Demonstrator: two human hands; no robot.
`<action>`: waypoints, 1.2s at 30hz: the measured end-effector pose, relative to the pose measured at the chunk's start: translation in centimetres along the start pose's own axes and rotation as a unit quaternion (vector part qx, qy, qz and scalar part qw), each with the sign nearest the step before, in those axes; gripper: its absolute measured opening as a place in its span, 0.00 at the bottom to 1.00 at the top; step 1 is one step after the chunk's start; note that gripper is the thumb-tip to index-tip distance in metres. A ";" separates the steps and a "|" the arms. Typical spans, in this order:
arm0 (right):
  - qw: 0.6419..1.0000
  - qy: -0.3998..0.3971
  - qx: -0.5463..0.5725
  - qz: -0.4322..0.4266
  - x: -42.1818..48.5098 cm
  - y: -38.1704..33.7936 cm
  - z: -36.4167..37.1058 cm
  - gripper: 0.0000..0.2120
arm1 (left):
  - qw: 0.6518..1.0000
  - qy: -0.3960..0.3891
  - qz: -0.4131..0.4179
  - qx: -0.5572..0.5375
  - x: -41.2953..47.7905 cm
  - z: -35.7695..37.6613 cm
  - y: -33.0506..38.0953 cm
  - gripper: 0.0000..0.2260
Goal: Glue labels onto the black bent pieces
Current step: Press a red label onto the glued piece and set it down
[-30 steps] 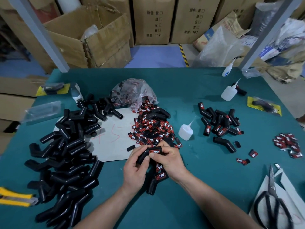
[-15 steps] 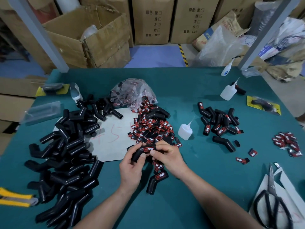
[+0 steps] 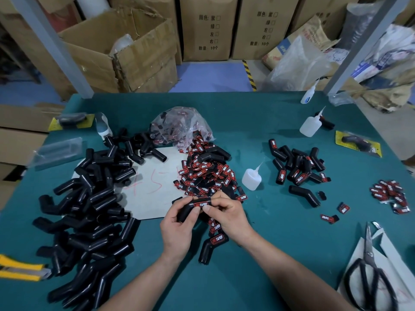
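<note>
A: Where is the piece being worked on?

B: Just right of the heap of unlabelled black bent pieces (image 3: 89, 209), held a little above the bench (image 3: 224, 288). The left grip (image 3: 177, 227) is curled round one leg of a black bent piece (image 3: 186, 212), thumb on top. The right grip (image 3: 226, 217) pinches the other leg, with its fingertips against the red-and-black label (image 3: 201, 204) lying along that leg.

A: How will it handle?

B: Light, I think. It looks like a hollow, glossy tube with a kink in the middle, probably soft plastic or rubber. It may give under a hard squeeze and slip between dry fingers. The leg away from the label is the place to hold, leaving the labelled face free for pressing.

A: And the label itself?

B: Small, thin and bendy. On wet glue it could skate sideways, so I would press flat along its length and keep skin off the edges, where glue may ooze.

A: What lies further right?

B: The pile of loose labels (image 3: 206, 176) sits just behind the hands. The glue bottle (image 3: 252, 178) is beside that, and the heap of labelled pieces (image 3: 298, 167) lies beyond.
</note>
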State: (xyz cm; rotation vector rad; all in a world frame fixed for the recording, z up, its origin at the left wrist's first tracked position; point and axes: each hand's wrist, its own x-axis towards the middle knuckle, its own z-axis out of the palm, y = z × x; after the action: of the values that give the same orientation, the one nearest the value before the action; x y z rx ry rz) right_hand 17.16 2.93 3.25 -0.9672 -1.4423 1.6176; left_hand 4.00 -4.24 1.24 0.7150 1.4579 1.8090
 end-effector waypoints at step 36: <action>0.995 -0.005 0.091 0.027 -0.8 -1.3 0.8 0.01 | 0.964 -0.100 0.229 0.090 0.1 -0.7 -1.0 0.15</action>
State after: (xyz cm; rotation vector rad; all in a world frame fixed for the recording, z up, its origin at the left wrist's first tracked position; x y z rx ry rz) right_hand 16.83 1.92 4.69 -0.9003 -1.2599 1.7615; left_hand 3.59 -4.49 0.16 1.3802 1.4123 1.8779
